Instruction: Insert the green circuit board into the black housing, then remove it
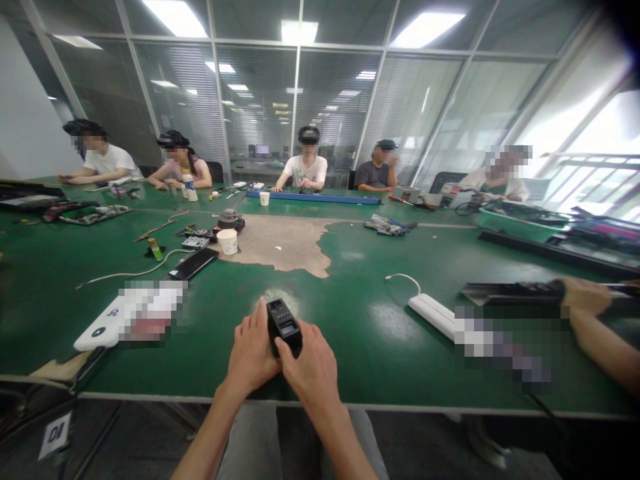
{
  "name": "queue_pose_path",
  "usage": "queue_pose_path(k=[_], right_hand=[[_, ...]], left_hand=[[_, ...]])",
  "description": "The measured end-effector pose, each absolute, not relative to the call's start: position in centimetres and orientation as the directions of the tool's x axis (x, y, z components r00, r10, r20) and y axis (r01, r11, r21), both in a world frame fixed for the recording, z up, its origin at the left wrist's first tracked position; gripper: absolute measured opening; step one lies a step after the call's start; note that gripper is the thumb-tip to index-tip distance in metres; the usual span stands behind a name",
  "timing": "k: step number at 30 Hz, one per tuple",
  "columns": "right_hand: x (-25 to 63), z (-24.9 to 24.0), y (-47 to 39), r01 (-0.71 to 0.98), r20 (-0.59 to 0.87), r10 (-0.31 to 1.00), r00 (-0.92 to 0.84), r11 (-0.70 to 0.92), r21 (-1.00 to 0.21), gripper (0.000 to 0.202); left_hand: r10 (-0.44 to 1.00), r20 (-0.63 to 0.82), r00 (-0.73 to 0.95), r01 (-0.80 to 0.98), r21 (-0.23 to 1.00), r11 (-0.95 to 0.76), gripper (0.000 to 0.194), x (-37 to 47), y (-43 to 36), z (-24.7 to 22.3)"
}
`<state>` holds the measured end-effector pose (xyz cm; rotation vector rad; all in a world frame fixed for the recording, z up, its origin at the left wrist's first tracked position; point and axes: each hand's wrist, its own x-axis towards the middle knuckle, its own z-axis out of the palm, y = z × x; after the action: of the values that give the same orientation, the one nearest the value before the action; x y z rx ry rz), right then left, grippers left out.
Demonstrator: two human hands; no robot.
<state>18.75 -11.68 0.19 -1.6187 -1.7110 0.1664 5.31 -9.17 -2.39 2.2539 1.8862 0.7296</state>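
Near the front edge of the green table [360, 360], both hands hold a small black electronic device with a little display window [283, 317]. My left hand [250, 350] wraps its left side, with the fingers along the edge. My right hand [313, 363] grips the right side and near end, its thumb lying by the window. The device tilts slightly, its top face towards me. What kind of device it is, I cannot make out. Its underside is hidden by my palms.
A white power bank [103, 327] and a black phone [194, 265] lie to the left. A white bar with a cable [433, 317] lies right, near another person's hand [587, 297]. Paper cup [227, 243], gloves [387, 225] and green basket [520, 223] stand farther off. Several people sit opposite.
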Motion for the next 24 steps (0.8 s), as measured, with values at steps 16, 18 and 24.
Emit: queue_pose_path(k=[16,18,24], right_hand=[[18.2,0.0,-11.3,0.730,0.431,0.893,0.128,0.210,-0.651,0.033],[18.5,0.6,-11.3,0.698,0.460,0.876,0.148,0.237,-0.676,0.035],[22.0,0.5,-11.0,0.649,0.529,0.796,0.294,0.240,-0.722,0.041]], left_hand=[[0.945,0.307,0.114,0.897,0.376,-0.230,0.091,5.1,-9.0,-2.7],[0.950,0.291,0.109,0.895,0.387,-0.221,0.095,5.0,-8.9,-2.6],[0.968,0.231,0.102,0.898,0.397,-0.190,0.121,5.0,-8.6,-2.4]])
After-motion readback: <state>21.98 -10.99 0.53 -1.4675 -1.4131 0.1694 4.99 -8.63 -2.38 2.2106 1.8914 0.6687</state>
